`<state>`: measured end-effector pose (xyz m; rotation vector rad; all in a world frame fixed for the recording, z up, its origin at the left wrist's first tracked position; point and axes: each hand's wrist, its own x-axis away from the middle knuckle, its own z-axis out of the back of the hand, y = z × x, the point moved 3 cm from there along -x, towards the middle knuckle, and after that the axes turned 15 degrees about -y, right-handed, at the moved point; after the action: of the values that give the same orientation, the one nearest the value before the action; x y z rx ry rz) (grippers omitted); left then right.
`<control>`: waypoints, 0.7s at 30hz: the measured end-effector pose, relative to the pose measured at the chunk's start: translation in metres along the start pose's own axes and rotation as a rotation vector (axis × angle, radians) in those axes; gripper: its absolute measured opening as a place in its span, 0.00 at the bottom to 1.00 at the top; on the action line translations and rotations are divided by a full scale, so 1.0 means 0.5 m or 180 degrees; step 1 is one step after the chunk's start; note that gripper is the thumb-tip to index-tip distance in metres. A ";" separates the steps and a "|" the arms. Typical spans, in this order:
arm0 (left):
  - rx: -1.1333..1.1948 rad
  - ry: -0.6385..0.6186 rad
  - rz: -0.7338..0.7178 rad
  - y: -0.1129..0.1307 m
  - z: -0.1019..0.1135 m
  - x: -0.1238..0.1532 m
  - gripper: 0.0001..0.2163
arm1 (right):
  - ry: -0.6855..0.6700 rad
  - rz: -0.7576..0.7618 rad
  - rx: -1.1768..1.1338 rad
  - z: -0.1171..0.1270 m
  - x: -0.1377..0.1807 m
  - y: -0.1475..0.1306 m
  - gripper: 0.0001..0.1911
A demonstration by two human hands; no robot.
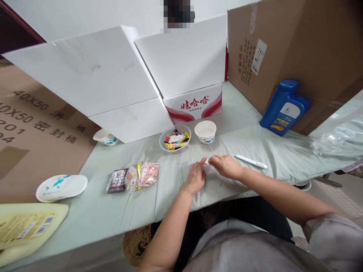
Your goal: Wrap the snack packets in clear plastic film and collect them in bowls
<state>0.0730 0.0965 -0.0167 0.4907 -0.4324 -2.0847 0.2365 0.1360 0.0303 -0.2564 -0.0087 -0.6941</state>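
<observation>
My left hand (195, 176) and my right hand (227, 166) meet above the table, fingers pinched together. Between their fingertips is a small white piece (207, 161), mostly covered, so its kind does not show. To the right of my right hand lies a slim white utility knife or pen (250, 161). Just beyond my hands stands a white paper bowl (205, 131) with a blue leaf print. Beside it sits a clear plastic bowl (162, 140) of wrapped snacks (176, 139). Left of my left hand are several packaged snacks (149, 173) in a row.
White boxes (193, 104) and brown cartons (279, 49) wall in the back and sides. A blue bottle (285, 109) stands at right. At left are another paper bowl (106, 137), a white leaf-printed piece (62, 187) and a pale yellow bottle (31, 230). Green cloth (110, 215) covers the table.
</observation>
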 end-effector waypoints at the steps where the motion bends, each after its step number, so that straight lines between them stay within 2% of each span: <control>1: -0.0010 0.0027 0.0029 -0.003 -0.002 0.000 0.32 | -0.0097 -0.0167 0.0023 0.003 -0.018 0.010 0.14; 3: 0.0022 0.0037 0.0060 -0.005 -0.004 0.000 0.34 | -0.0255 -0.0372 0.0089 0.000 -0.046 0.023 0.13; 7: 0.0148 0.0036 0.0050 -0.003 0.000 -0.001 0.34 | -0.0355 -0.0432 0.0178 -0.025 -0.067 0.028 0.13; 11: 0.0112 0.0085 -0.0014 0.006 0.011 -0.002 0.20 | -0.0307 -0.0483 0.0215 -0.044 -0.064 0.029 0.15; 13: 0.0013 0.0273 0.0052 0.012 0.021 -0.001 0.13 | -0.0278 -0.0498 0.0220 -0.047 -0.063 0.030 0.16; 15: -0.0187 0.0557 0.0137 0.019 0.030 0.001 0.10 | -0.0255 -0.0497 0.0221 -0.048 -0.064 0.030 0.16; 17: -0.0414 0.0667 0.0050 0.029 0.033 0.000 0.08 | -0.0241 -0.0490 0.0215 -0.051 -0.065 0.028 0.16; 21: -0.0559 0.0126 -0.0177 0.041 0.017 -0.012 0.04 | -0.0195 -0.0529 0.0182 -0.053 -0.068 0.032 0.12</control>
<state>0.0863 0.0920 0.0013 0.4433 -0.2122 -2.1397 0.2185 0.1631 -0.0021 -0.2235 -0.1091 -0.8497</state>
